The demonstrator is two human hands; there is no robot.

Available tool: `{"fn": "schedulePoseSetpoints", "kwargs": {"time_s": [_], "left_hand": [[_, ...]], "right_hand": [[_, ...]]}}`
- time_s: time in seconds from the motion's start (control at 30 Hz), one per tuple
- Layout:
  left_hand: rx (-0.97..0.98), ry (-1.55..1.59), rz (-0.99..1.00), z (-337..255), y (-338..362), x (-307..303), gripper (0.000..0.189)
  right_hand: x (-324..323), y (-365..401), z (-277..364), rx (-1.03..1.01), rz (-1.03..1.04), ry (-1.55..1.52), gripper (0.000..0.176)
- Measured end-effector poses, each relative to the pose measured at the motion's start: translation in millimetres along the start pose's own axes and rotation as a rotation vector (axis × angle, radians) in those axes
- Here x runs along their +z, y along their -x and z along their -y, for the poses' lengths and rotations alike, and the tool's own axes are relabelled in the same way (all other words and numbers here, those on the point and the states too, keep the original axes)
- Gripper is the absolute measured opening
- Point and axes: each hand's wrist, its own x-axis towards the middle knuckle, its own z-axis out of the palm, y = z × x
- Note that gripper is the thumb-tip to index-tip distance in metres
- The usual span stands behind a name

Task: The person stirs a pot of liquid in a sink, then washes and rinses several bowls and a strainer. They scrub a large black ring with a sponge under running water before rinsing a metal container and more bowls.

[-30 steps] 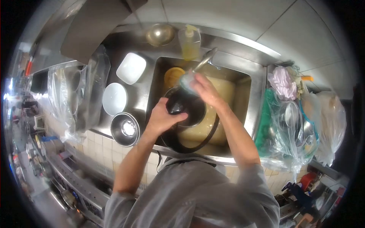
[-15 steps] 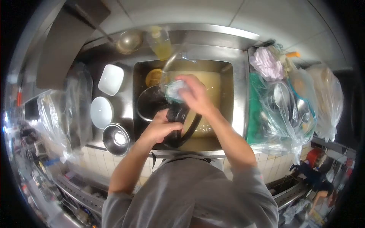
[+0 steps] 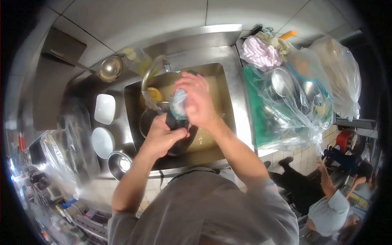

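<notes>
My left hand (image 3: 157, 136) grips a black vessel (image 3: 176, 122), thumb pressed against its side. It looks like a bowl or pan, but its exact kind is partly hidden by my hands. Pressed to it from above is a pale, greenish-white scrubbing pad (image 3: 178, 105), which my right hand (image 3: 198, 102) closes around. Both hands are over a steel sink (image 3: 231, 118) that holds cloudy yellowish water. Behind my left hand, a dark round pan (image 3: 146, 122) and a yellow-orange round item (image 3: 153, 94) sit in the sink. The curved faucet (image 3: 145, 83) arches beside them.
Left of the sink stand a white square bowl (image 3: 105, 109), a white round bowl (image 3: 103, 143) and a metal bowl (image 3: 120, 164). A ladle (image 3: 111, 69) lies behind. Right are a green board (image 3: 253, 102), bagged utensils (image 3: 298, 98) and cloths (image 3: 261, 53). Another person (image 3: 328, 212) is at lower right.
The view has turned, shifting the sink left and tilting it. My right hand and pad have shifted over the black vessel, which now shows less. Another person has come into view at lower right.
</notes>
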Motion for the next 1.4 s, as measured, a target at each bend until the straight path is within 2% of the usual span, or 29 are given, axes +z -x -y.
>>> {"fn": "schedulePoseSetpoints", "kwargs": {"time_s": [0.07,0.1,0.13,0.2,0.27,0.33,0.4,0.43,0.47,0.53,0.63,0.73,0.77,0.8,0.87,0.9,0.97,1.03,1.07,1.1,1.13,1.17,1.2,1.27,1.3,1.33,1.4], "left_hand": [[-0.073,-0.021,-0.02,-4,15,2,0.029],[-0.078,-0.03,-0.016,-6,23,5,0.029],[-0.084,-0.037,-0.017,-8,28,10,0.029],[-0.086,0.029,-0.021,4,15,7,0.028],[-0.037,-0.015,-0.118,6,-5,2,0.027],[-0.02,-0.025,-0.117,-8,6,4,0.028],[-0.009,-0.212,-0.01,-20,30,5,0.03],[-0.014,-0.212,0.011,-27,43,9,0.032],[-0.094,-0.167,-0.03,-40,52,19,0.032],[-0.128,-0.14,-0.049,-34,40,11,0.032],[-0.119,-0.086,-0.074,-20,18,4,0.031],[-0.083,-0.199,-0.034,-33,35,15,0.027],[-0.123,-0.177,-0.034,-46,45,20,0.025],[-0.159,-0.159,-0.032,-57,57,23,0.022],[0.004,-0.239,0.027,-63,82,13,0.031],[0.079,-0.185,0.04,-61,91,6,0.035],[0.148,-0.132,0.052,-55,100,-5,0.038],[0.336,0.003,0.044,-41,100,-19,0.041],[0.34,0.0,0.04,-30,101,-28,0.041],[0.296,-0.034,-0.061,-14,102,-39,0.042],[0.254,-0.067,-0.159,1,103,-52,0.044],[0.193,-0.011,-0.173,16,109,-68,0.053],[0.188,-0.004,-0.175,16,111,-68,0.053],[0.219,0.347,-0.166,9,113,-69,0.064],[0.169,0.499,-0.049,10,112,-83,0.068],[0.183,0.505,-0.065,12,110,-97,0.068],[0.207,0.374,0.221,12,101,-118,0.064]], "right_hand": [[18,10,-40,0.159,-0.141,-0.358,0.034],[18,21,-59,0.424,-0.124,-0.437,0.04],[17,19,-61,0.593,-0.089,-0.475,0.04],[25,18,-36,0.506,-0.122,-0.442,0.034],[28,-2,-13,0.088,-0.053,-0.228,0.033],[27,-2,-17,0.082,-0.074,-0.211,0.03],[25,6,-42,0.468,-0.06,-0.515,0.036],[23,10,-60,0.606,-0.053,-0.551,0.038],[24,21,-70,0.677,-0.073,-0.733,0.042],[25,16,-42,0.648,-0.149,-0.531,0.046],[27,7,-20,0.26,-0.132,-0.36,0.039],[18,9,-30,0.277,-0.201,-0.488,0.04],[23,20,-47,0.349,-0.201,-0.613,0.051],[18,26,-56,0.557,-0.118,-0.547,0.049],[30,52,-72,0.784,-0.233,-0.903,0.051],[28,56,-64,0.781,-0.239,-0.902,0.051],[27,63,-46,1.152,-0.378,-1.214,0.051],[32,72,-52,1.17,-0.346,-1.254,0.052],[35,79,-59,1.188,-0.31,-1.288,0.053],[40,88,-74,1.224,-0.347,-1.199,0.058],[36,102,-91,1.13,-0.295,-1.291,0.053],[42,102,-101,1.062,-0.359,-1.049,0.05],[45,104,-106,0.996,-0.414,-0.806,0.048],[26,79,-83,1.022,-0.374,-0.838,0.046],[20,63,-75,1.03,-0.336,-0.877,0.045],[20,56,-75,1.025,-0.314,-0.883,0.045],[15,47,-78,0.965,-0.186,-0.669,0.046]]}}
